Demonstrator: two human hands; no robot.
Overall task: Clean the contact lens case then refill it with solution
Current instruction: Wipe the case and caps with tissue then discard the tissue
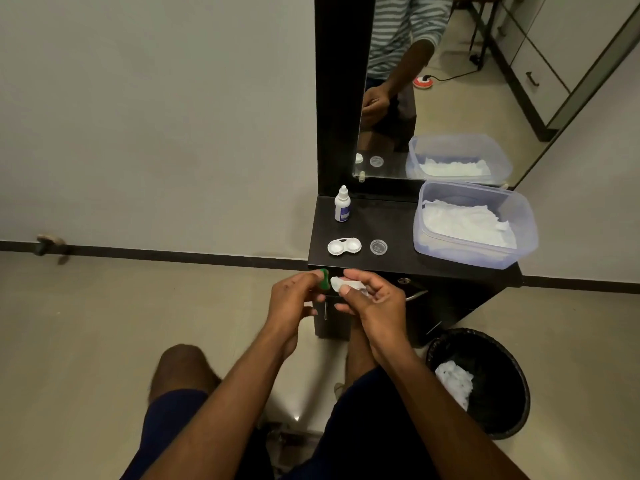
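**Wiping a green cap**

The left hand [294,299] pinches a small green cap [324,279]. The right hand [372,299] curls its fingers around a white tissue [341,284], just beside the cap. Farther back, on the black shelf [391,216], sit the open white lens case [344,246], a clear lid [378,247] and the solution bottle [342,204].

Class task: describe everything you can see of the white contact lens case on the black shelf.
The contact lens case is white, glossy plastic as it looks: two round shallow wells joined by a narrow bridge. Both wells are uncapped and face up. It lies flat near the front edge of the black shelf, left of a small clear round cup, in front of the dropper bottle. Nothing touches it.
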